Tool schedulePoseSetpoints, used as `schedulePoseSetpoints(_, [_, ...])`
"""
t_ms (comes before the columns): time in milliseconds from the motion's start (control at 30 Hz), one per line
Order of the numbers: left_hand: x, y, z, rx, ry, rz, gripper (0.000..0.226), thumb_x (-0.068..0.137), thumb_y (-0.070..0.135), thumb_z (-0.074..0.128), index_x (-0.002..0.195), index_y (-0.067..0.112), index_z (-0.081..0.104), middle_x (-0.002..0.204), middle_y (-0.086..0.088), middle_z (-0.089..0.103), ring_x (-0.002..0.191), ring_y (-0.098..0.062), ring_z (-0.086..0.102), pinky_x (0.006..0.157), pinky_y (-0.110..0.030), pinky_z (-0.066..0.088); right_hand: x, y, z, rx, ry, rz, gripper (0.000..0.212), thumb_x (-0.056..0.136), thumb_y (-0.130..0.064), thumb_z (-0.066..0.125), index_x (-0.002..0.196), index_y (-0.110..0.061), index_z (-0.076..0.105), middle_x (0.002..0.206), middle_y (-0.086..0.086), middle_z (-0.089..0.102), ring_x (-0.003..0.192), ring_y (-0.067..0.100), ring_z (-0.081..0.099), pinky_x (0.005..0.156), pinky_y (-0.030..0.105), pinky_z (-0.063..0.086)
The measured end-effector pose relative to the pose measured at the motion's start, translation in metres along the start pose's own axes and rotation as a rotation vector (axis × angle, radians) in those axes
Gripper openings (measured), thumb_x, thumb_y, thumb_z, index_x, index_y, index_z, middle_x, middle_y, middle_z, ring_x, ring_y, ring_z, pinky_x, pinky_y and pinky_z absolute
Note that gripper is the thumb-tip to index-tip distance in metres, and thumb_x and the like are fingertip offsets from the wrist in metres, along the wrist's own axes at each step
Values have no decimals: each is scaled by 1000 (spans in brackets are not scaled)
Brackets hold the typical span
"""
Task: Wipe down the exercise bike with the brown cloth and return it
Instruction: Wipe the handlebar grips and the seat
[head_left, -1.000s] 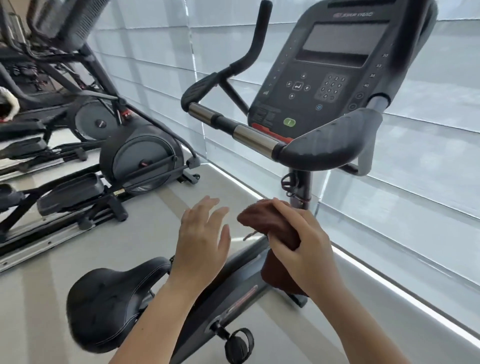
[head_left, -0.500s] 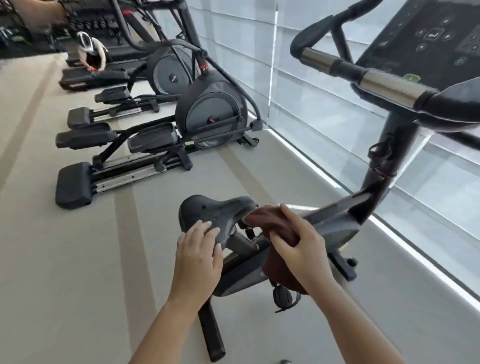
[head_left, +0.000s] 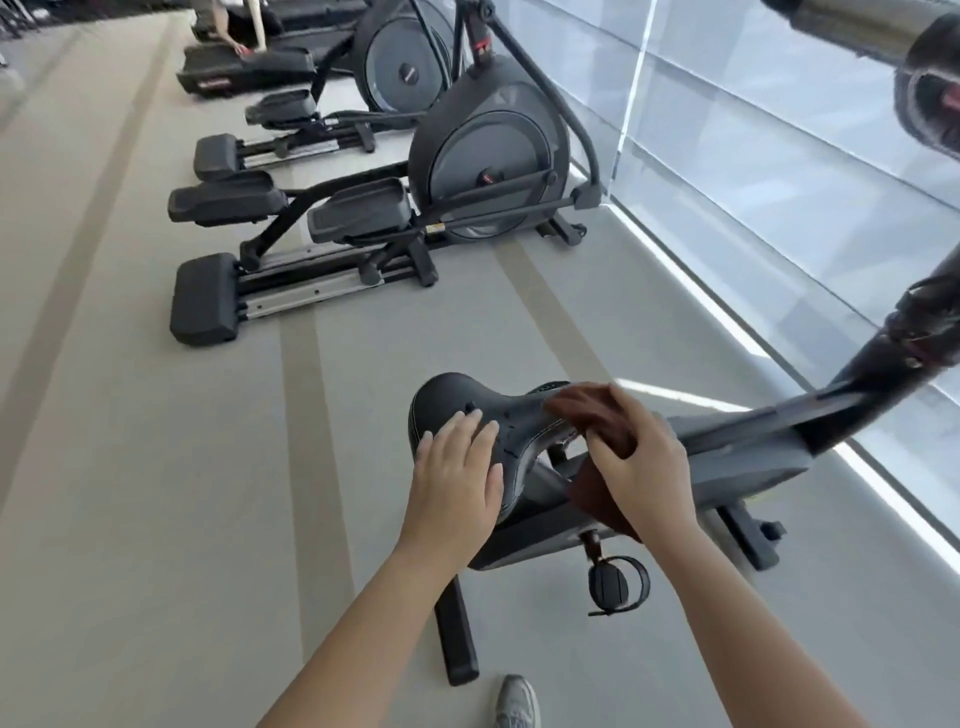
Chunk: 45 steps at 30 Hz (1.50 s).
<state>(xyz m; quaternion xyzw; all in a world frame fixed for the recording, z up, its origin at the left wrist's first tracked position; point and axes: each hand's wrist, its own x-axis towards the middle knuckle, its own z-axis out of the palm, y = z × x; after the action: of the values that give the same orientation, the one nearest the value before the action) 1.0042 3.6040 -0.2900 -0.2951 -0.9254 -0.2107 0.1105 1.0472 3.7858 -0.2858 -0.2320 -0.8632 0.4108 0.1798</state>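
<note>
- Two parts of the exercise bike (head_left: 748, 447) are cut off. The handlebar (head_left: 852, 23), up and right of the saddle (head_left: 467, 410), shows only a metal tube and a blurred dark end. The mast (head_left: 883, 358), right of the saddle, runs out at the picture's right edge.
- The saddle's nose and the post beneath it are hidden by the right hand (head_left: 641, 467) and what it holds.
- The brown cloth (head_left: 584, 402) is only partly seen. One bunch shows past the fingertips on the saddle's nose, and a fold hangs below the palm against the bike's frame. How much lies under the hand cannot be told.
- The right hand grips the cloth, with its fingers curled over it, and presses it onto the saddle's nose.
- The left hand (head_left: 454, 488) lies flat on the saddle's broad rear, just beside the cloth. Its fingers are straight and it holds nothing.
- A pedal (head_left: 615, 579) hangs below the saddle and is blurred.
- A grey shoe (head_left: 517, 701), nearer than the saddle, is cropped by the bottom edge.
- Bare striped floor (head_left: 156, 467) spreads left of the saddle.
- An elliptical trainer (head_left: 483, 150) stands beyond the saddle, well apart from it, with a band of floor between them.
- The window wall (head_left: 779, 156) rises right of the saddle, behind the bike's frame, with a bright strip along its foot.
</note>
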Motion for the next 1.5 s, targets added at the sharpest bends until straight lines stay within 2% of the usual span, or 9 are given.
schedulePoseSetpoints(267, [37, -30, 37, 36, -61, -23, 44, 73, 7, 73, 114, -3, 61, 122, -22, 58, 115, -39, 52, 91, -61, 41, 67, 11, 66, -391, -126, -101, 54, 83, -30, 59, 135, -27, 43, 131, 16, 45, 111, 38, 47, 85, 42, 45])
schedulePoseSetpoints(400, [41, -45, 46, 15, -118, -21, 48, 76, 18, 70, 119, 1, 58, 129, -20, 53, 122, -38, 46, 97, -60, 35, 76, 21, 88, -523, -133, -258, 44, 77, -28, 67, 119, -19, 61, 137, 22, 43, 122, 50, 34, 97, 60, 32])
schedulePoseSetpoints(567, [39, -63, 48, 48, -137, -25, 51, 78, 30, 58, 121, 4, 58, 132, -17, 51, 124, -36, 44, 99, -58, 33, 101, 24, 97, -557, -249, -221, 33, 83, -33, 58, 115, -26, 62, 131, 4, 52, 119, 38, 39, 97, 46, 37])
schedulePoseSetpoints(767, [32, -75, 51, 17, -153, -63, 49, 80, 31, 56, 121, 4, 58, 133, -18, 50, 124, -37, 43, 98, -59, 35, 48, 21, 108, -482, 103, -355, 30, 73, -15, 73, 103, -13, 70, 107, 11, 67, 93, 44, 57, 76, 47, 51])
schedulePoseSetpoints(867, [29, -80, 51, 2, -170, -57, 52, 84, 37, 43, 121, 5, 57, 134, -17, 49, 125, -36, 43, 99, -58, 34, 62, 19, 103, -513, 5, -467, 30, 74, -15, 72, 104, -11, 70, 104, 11, 68, 92, 44, 57, 75, 49, 52])
schedulePoseSetpoints(967, [31, -85, 49, -16, -177, -56, 53, 84, 37, 40, 122, 5, 57, 134, -18, 49, 125, -36, 43, 99, -57, 33, 101, 15, 96, -482, -165, -264, 29, 85, -26, 61, 113, -21, 65, 114, 4, 63, 102, 35, 49, 86, 42, 44])
schedulePoseSetpoints(1067, [31, -88, 49, -22, -177, -48, 49, 83, 32, 51, 121, 2, 57, 133, -20, 49, 124, -36, 45, 97, -58, 35, 101, 14, 99, -462, -130, -159, 30, 87, -30, 57, 117, -25, 63, 120, -1, 60, 107, 32, 46, 89, 38, 41])
schedulePoseSetpoints(1333, [27, -112, 40, -92, -272, 27, 56, 87, 38, 36, 128, 5, 51, 142, -13, 41, 130, -30, 38, 97, -57, 37, 49, 2, 112, -403, -79, -497, 33, 77, -19, 71, 110, -14, 68, 109, 6, 67, 93, 39, 56, 84, 45, 50])
schedulePoseSetpoints(1500, [28, -123, 43, -117, -275, 84, 53, 88, 38, 38, 129, 6, 51, 141, -13, 42, 130, -30, 39, 96, -57, 39, 73, -7, 115, -468, -71, -184, 32, 88, -27, 59, 118, -19, 62, 121, 4, 61, 105, 38, 47, 91, 45, 40])
